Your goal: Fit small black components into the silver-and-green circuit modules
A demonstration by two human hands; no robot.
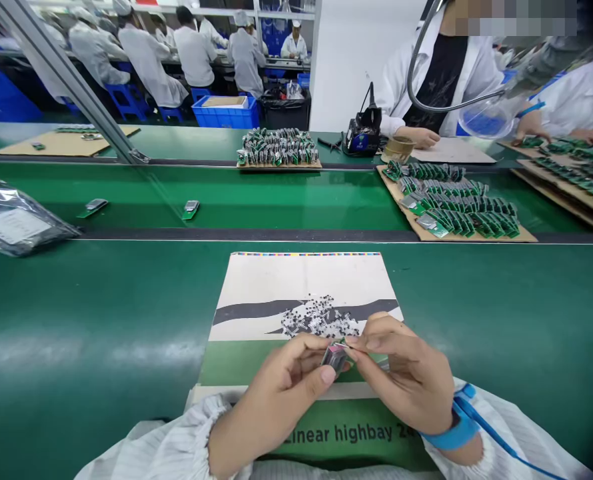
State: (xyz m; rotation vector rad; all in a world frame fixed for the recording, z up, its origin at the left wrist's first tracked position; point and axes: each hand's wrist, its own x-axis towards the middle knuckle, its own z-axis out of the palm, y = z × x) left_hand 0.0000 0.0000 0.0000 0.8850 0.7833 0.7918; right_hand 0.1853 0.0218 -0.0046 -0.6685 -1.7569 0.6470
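1. Your left hand (281, 393) and right hand (401, 373), drawn together at centre: fingers curled, not spread, pinching a small metal-cased circuit module (335, 357) between them.
2. Blue wrist strap (459, 430) on your right wrist; its blue cord (506, 447) runs toward the lower right.
3. Printed card (346, 433) beneath your hands, lettered "Linear highbay"; on its pale upper part lies a heap of tiny black components (319, 319).
4. Beyond the card, on the green belt (256, 207): two loose modules (190, 209) and a cardboard tray (521, 235) of modules in rows.
5. Farther still: a board of upright modules (278, 150), a co-worker's hand (419, 137) and a soldering station (364, 130).
6. Farthest: a row of workers in white smocks (146, 60).
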